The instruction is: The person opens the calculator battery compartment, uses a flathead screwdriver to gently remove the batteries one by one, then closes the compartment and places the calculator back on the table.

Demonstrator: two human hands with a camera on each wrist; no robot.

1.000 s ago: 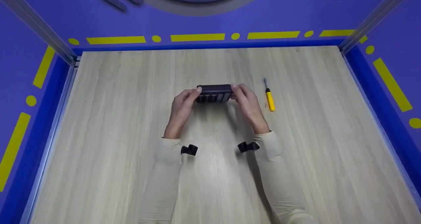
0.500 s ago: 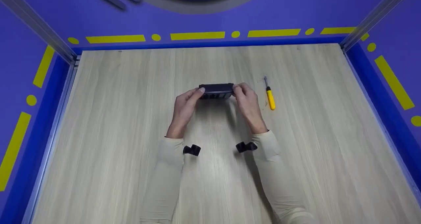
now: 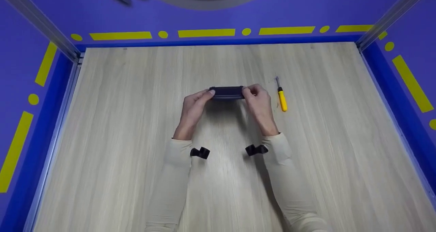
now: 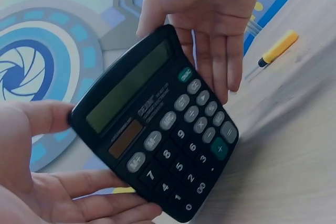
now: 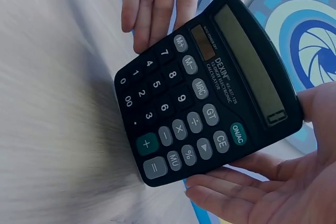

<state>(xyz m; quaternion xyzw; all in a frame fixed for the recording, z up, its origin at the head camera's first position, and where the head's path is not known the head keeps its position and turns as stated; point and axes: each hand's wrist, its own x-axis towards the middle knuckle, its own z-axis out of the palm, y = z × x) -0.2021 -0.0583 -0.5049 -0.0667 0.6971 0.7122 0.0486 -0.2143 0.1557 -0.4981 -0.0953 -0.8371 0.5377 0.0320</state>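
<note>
A black calculator (image 3: 227, 92) is held up off the table between both hands, its top edge turned toward the head camera. My left hand (image 3: 195, 110) grips its left side, thumb at the top corner and fingers behind. On the opposite side, my right hand (image 3: 259, 104) pinches the other top corner. Both wrist views show the keypad face; in the right wrist view the calculator (image 5: 210, 90) has grey, black and green keys and a "0" on its display. The calculator (image 4: 157, 124) also fills the left wrist view, with fingers along both sides.
A screwdriver (image 3: 282, 97) with a yellow handle lies on the wooden table (image 3: 112, 129), right of the right hand. Blue-purple walls (image 3: 204, 20) with yellow marks border the table at the back and sides. A black mount (image 3: 200, 152) sits at each wrist.
The calculator has tilted so that its keys, seen from the head a second ago, are hidden now and only its top edge shows. Both hands keep their hold on it.
</note>
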